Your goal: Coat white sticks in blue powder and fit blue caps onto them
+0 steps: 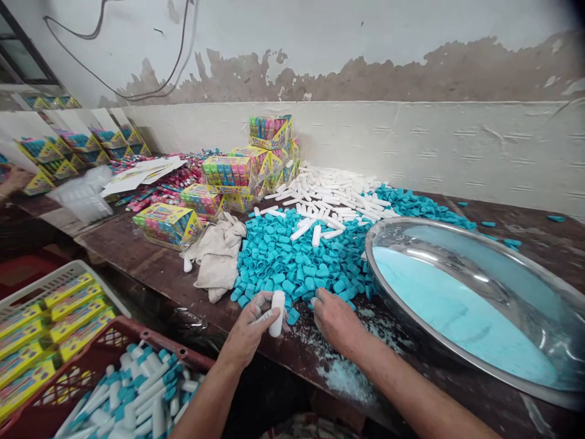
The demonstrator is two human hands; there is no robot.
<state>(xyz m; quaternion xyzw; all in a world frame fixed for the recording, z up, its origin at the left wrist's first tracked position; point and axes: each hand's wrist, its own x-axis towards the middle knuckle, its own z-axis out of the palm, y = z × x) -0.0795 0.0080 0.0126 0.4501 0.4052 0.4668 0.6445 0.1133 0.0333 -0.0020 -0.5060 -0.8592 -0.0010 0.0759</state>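
Note:
Between the thumb and fingers of my left hand (256,323) stands a white plastic tube (276,313), roughly upright. My right hand (336,320) is at the near edge of a heap of blue caps (292,256), its fingers curled down; whatever they hold is hidden. Behind the caps lies a pile of white tubes (333,189). To the right, a large metal basin (457,360) holds light blue powder (448,311). Some powder is spilled on the table just below my right hand.
Packed display boxes (167,224) and a cloth (219,250) lie left of the caps. A red crate (155,341) of capped tubes and a white crate (98,277) of yellow boxes are at lower left. Another person's hand (16,180) shows at the far left.

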